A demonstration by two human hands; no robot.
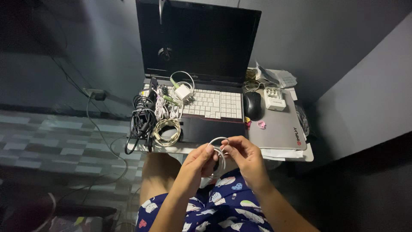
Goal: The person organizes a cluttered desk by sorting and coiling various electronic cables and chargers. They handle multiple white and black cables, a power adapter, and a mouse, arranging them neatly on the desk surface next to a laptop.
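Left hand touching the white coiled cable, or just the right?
Touching. Head view shows the left hand and right hand both pinching the white coiled cable between fingertips, above the lap.

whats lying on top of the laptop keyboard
On the laptop, a white charger plug and coiled white cables cover the keyboard's left side; a black cable bundle hangs off that edge. The keys beneath them are hidden.
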